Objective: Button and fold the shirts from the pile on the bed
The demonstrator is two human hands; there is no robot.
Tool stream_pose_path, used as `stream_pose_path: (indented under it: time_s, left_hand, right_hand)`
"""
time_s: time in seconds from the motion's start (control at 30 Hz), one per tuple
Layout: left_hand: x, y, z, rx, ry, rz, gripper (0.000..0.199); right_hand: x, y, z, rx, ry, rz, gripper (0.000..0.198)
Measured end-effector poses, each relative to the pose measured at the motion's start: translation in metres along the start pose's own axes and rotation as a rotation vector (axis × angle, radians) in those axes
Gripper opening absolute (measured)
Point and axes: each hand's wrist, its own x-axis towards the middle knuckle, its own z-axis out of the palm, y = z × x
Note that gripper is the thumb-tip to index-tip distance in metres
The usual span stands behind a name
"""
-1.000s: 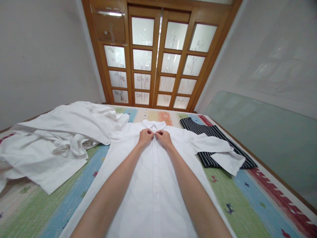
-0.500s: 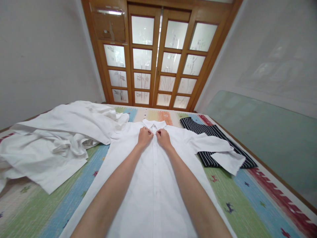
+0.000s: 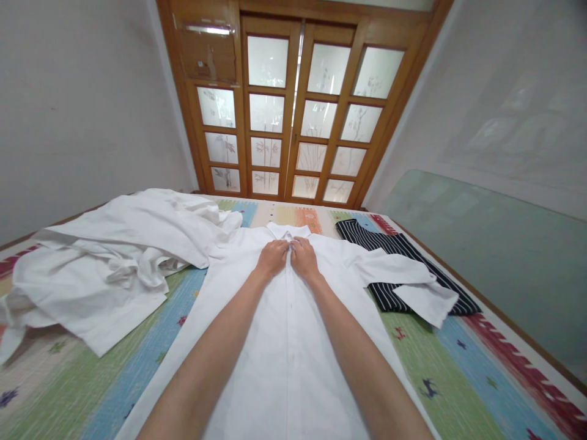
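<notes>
A white shirt (image 3: 275,342) lies flat, front side up, its collar (image 3: 282,231) pointing away from me and its button placket running down the middle. Just below the collar, my left hand (image 3: 274,256) pinches the placket edge from the left. From the right my right hand (image 3: 303,256) grips the same spot, its fingers meeting those of the left. Whatever button sits between the fingertips is hidden. The sleeve on the right (image 3: 398,266) is spread outward, with its cuff folded down.
A rumpled heap of white cloth (image 3: 114,244) lies at the left, touching the shirt. On the right, a folded black-and-white striped garment (image 3: 385,235) is partly under the sleeve. Everything rests on a colourful patterned bedspread (image 3: 440,360). Wooden glazed doors (image 3: 293,104) stand beyond.
My hands have drawn together at the placket below the collar, and the fingertips now touch. The camera view has shifted slightly; the shirt lies as before.
</notes>
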Motion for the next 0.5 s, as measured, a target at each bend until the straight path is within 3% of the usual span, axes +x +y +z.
stream_pose_path:
  time_s: [0.13, 0.3, 0.5]
  left_hand:
    - [-0.001, 0.004, -0.002, 0.05, -0.073, -0.02, 0.026]
    - [0.0, 0.003, 0.001, 0.03, -0.067, -0.034, 0.026]
    - [0.0, 0.001, 0.004, -0.035, -0.016, -0.009, 0.028]
  right_hand:
    - [0.006, 0.005, 0.008, 0.003, -0.04, -0.089, 0.044]
    - [0.019, 0.013, 0.012, -0.01, -0.153, -0.153, 0.051]
    - [0.031, 0.014, 0.009, -0.077, -0.299, -0.112, 0.049]
